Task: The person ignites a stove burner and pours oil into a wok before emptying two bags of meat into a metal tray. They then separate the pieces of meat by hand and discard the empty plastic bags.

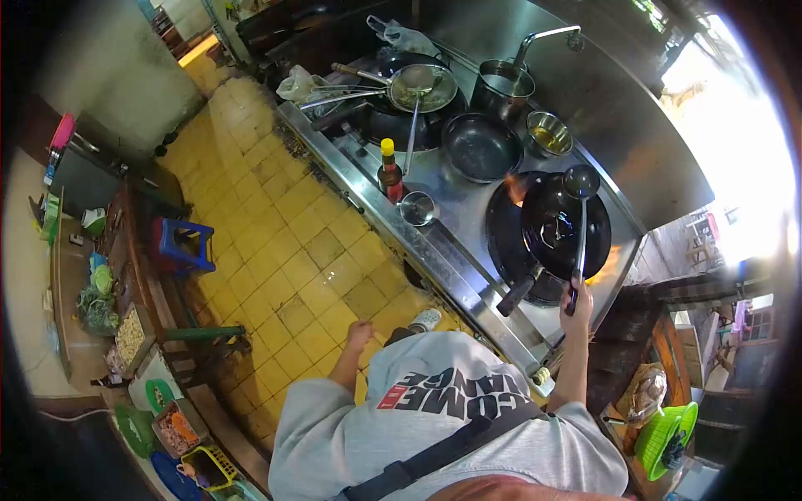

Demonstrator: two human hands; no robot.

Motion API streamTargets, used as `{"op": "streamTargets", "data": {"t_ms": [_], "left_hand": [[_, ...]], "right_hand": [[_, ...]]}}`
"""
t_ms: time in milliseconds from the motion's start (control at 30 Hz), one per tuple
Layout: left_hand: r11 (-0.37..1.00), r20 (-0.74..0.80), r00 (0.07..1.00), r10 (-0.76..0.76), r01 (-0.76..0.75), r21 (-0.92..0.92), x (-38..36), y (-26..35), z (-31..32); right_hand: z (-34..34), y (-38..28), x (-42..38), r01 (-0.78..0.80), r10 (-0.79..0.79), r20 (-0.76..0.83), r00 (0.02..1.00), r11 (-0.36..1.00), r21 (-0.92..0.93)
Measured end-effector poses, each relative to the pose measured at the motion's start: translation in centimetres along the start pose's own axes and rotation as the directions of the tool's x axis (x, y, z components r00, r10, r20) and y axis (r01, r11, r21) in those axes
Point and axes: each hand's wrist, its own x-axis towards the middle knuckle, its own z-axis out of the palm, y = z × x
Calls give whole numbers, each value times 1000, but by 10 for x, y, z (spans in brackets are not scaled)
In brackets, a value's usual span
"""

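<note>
My right hand (580, 302) is closed around the dark handle end of a long ladle (582, 182). The ladle's bowl hangs over the far side of a black wok (547, 230), which has a shiny dark inside and a dark handle (520, 294) pointing toward me. Orange flames show at the wok's left and right edges. Away from the stove, my left hand (360, 333) is held above the yellow tiled floor with its fingers curled and nothing visible in them.
Behind the wok stand a dark pan (482, 149), a steel bowl of yellow liquid (550, 135) and a tall pot (504, 86). A strainer (424, 87) lies at the far left. A yellow-capped bottle (390, 174) and small saucepan (417, 209) line the near edge. Left is a blue stool (185, 245).
</note>
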Motion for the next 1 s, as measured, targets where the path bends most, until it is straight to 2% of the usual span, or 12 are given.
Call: {"op": "streamTargets", "data": {"t_ms": [67,133,200,267,333,500,700,767,833,900,933,1000], "left_hand": [[1000,-182,983,11,-11,4,56,-94,-36],[949,-115,948,-296,278,-152,24,-86,-71],[920,-112,915,-388,377,-108,44,-142,-87],[861,117,879,-462,477,-180,27,-133,-100],[905,-111,899,-425,421,-55,17,-116,-87],[968,62,996,-61,44,248,25,-73,-42],[830,364,903,230,-377,410,7,-29,-20],[993,107,989,-106,99,71,-1,-22,-16],[991,78,991,-106,99,85,0,-26,-27],[831,231,966,112,-219,511,21,-51,-44],[984,32,984,-178,177,30,3,-39,-33],[985,75,990,-121,110,136,-3,-41,-31]], "right_hand": [[28,-17,24,49,-49,12,999,995,-87],[49,-30,56,167,-130,154,979,951,-262],[71,-40,82,190,-174,82,981,950,-248],[88,-39,94,284,-272,83,959,900,-330],[97,-32,84,282,-285,39,958,906,-317],[60,8,25,311,-371,-78,925,860,-405],[-4,62,-35,178,-347,-240,907,831,-527],[-13,69,-55,145,-353,-275,894,810,-568],[-7,63,-79,14,-109,-311,944,956,-292],[-8,50,-80,-46,-6,-304,953,986,-163],[-13,49,-75,-57,15,-279,960,988,-145],[-21,53,-66,-57,9,-287,958,985,-161]]}}
